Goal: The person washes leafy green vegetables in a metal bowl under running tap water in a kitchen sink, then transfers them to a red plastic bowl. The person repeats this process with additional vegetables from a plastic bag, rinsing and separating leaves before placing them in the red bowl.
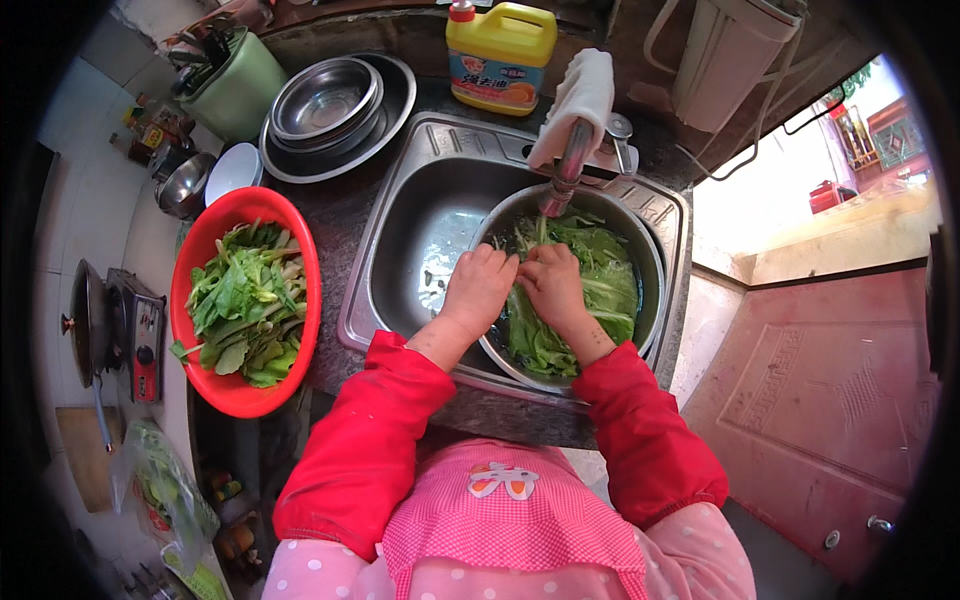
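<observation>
My left hand [482,289] is over the left rim of a round metal basin [490,342], its fingers curled toward my right hand [553,289]. The right hand is inside the basin's outline, right above leafy greens [600,281] lying in water. Both sets of fingertips nearly meet. Pale stems show just beyond the right knuckles, but whatever is between the fingers is hidden. The basin sits in the right part of a stainless steel sink [409,217], under a faucet [571,169] with a white cloth [581,94] draped over it.
Left of the sink, a red plastic basin [247,401] holds more greens [247,300]. Stacked metal bowls [326,101] and a yellow detergent jug [499,56] stand behind. The faucet lever [621,142] is at back right. A stove [139,337] and wok [86,322] are far left.
</observation>
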`<state>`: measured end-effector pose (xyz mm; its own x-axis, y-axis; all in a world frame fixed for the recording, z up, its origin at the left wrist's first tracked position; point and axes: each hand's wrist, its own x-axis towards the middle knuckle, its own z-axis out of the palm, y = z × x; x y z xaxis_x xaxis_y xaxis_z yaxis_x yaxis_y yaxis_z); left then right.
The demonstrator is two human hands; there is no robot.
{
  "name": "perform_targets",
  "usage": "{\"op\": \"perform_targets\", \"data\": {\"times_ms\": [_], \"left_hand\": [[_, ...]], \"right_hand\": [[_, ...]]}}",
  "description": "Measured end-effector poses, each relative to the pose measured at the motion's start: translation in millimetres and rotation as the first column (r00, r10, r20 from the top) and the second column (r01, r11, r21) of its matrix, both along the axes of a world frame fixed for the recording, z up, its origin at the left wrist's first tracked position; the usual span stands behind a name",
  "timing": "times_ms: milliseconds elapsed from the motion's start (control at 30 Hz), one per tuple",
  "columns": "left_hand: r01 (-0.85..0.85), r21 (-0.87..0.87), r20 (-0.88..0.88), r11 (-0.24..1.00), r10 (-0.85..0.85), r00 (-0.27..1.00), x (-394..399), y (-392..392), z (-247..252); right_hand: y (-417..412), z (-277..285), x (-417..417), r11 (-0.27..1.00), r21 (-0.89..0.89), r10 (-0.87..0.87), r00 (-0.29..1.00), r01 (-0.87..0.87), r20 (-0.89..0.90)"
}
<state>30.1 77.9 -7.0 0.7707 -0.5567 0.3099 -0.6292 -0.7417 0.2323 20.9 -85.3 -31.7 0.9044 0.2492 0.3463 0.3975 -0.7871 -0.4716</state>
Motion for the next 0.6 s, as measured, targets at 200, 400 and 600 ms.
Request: {"op": "perform_targets", "data": {"times_ms": [200,400,600], "left_hand": [[0.109,0.265,-0.006,0.958,-0.112,0.994,-8,-5,-4],[0.016,-0.054,-0.219,0.998,-0.028,0.975,-16,2,-8],[-0.434,-0.520,-0.411,0.736,0.230,0.882,-14,38,-21]], "right_hand": [[4,10,-18,0.992,-0.113,0.049,0.999,-0.051,-0.021],[9,14,-33,0.991,0.130,0.008,0.994,0.005,-0.106],[-7,-9,-34,0.945,0.313,-0.084,0.995,0.098,-0.060]]}}
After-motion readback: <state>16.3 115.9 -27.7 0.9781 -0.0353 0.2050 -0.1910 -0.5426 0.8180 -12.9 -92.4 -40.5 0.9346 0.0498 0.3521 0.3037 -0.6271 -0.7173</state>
